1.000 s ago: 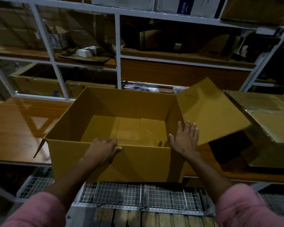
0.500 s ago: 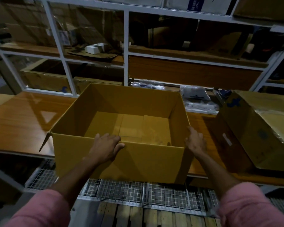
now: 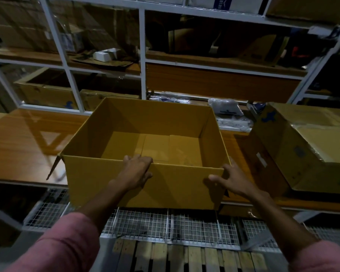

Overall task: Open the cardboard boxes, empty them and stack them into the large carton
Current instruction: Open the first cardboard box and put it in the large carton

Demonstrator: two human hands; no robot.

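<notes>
My left hand [image 3: 136,171] grips the near wall of the open cardboard box [image 3: 145,185], fingers curled over its top rim. My right hand [image 3: 231,178] clasps the box's near right corner, thumb on the front face. The box sits at the wooden table's [image 3: 18,150] near edge, overhanging it. A taped carton [image 3: 306,146] stands near the table's right end.
</notes>
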